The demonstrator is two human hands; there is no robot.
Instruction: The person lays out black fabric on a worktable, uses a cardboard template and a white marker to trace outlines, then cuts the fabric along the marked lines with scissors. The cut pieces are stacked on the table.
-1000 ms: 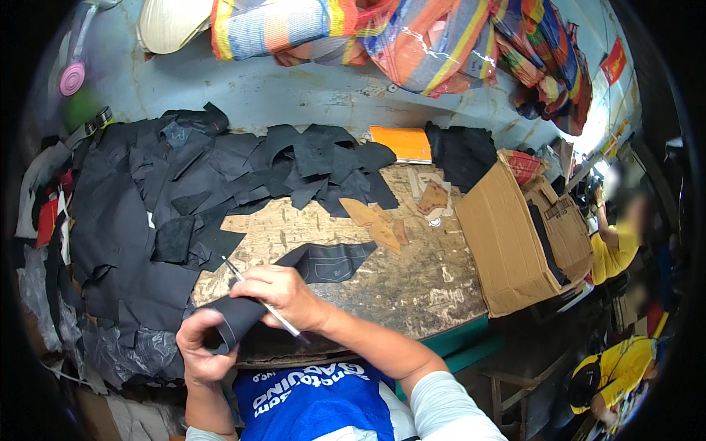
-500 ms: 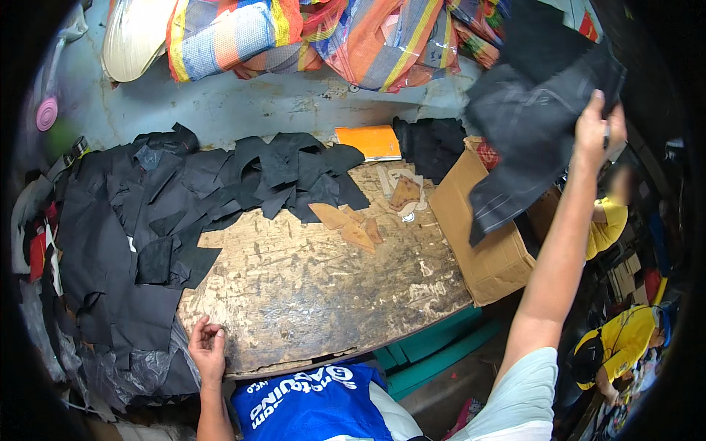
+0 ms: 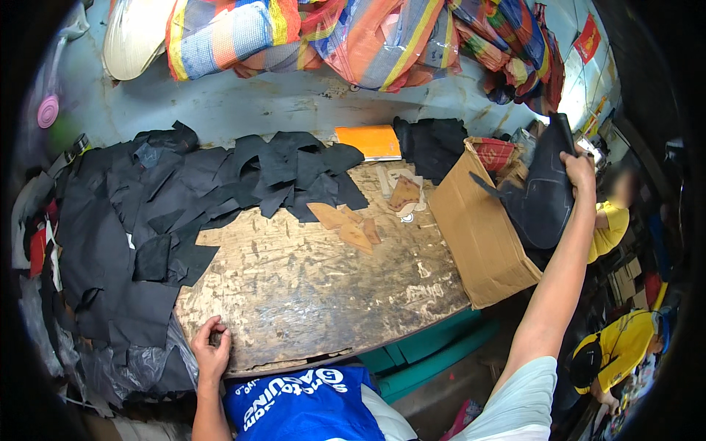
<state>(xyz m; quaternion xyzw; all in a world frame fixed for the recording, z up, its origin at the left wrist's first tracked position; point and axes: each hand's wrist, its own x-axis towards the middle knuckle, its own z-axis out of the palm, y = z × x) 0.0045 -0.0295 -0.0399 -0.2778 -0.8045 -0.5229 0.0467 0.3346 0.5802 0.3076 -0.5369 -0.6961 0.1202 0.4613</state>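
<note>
My right hand (image 3: 579,170) is closed on the upper edge of a black leather piece (image 3: 540,209) with pale marked lines. The piece hangs curved at the opening of a cardboard box (image 3: 482,231), and its lower end is hidden behind the box wall. At the table's near left edge, my left hand (image 3: 212,347) rests with loosely curled fingers and nothing visible between them. Black leather pieces (image 3: 121,242) lie heaped just beyond it on the worn wooden table (image 3: 331,287).
Brown pattern pieces (image 3: 354,234) lie mid-table, near an orange booklet (image 3: 368,143) and a folded black stack (image 3: 434,147). Striped woven sacks (image 3: 397,44) line the back. A green stool (image 3: 434,349) stands below the table. Two people in yellow (image 3: 625,349) are at the right.
My right hand has lowered the black leather piece from above the box down to its opening, and the piece has bent. The left hand has barely moved, its fingers curling slightly more.
</note>
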